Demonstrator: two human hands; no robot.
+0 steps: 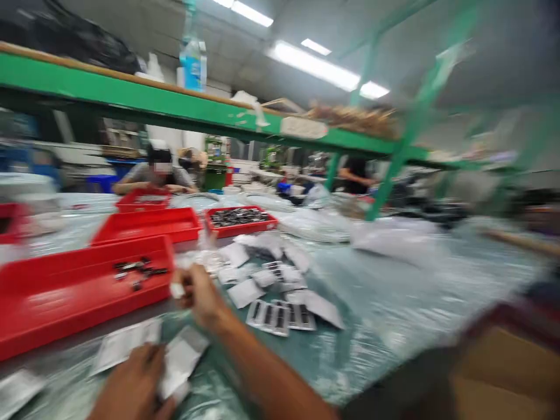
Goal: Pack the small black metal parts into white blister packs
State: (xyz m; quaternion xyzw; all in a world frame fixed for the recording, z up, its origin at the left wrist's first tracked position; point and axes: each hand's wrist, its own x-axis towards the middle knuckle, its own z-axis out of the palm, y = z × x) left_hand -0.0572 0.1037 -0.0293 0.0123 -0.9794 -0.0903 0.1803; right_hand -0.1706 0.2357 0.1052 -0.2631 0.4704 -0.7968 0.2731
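Note:
My left hand (pixel 135 379) is low at the left, its fingers and thumb closed on the edge of a flat white packet (pixel 182 357). Another white packet (pixel 126 344) lies just beyond its knuckles. My right hand (pixel 201 294) is by the near corner of a long red tray (pixel 83 286), fingers pinched on a small white piece (pixel 177 290) that is too blurred to name. A few small dark and metallic parts (pixel 137 269) lie in that tray. Right of my right hand is a spread of white cards (pixel 245 293) and clear-topped packs with dark strips (pixel 280 317).
Behind stand another red tray (pixel 149 226) and a red tray full of dark small parts (pixel 240 217). Clear plastic sheeting (pixel 385 291) covers the table. A green shelf beam (pixel 175 108) crosses above. A person (pixel 153 172) sits opposite at a further red tray.

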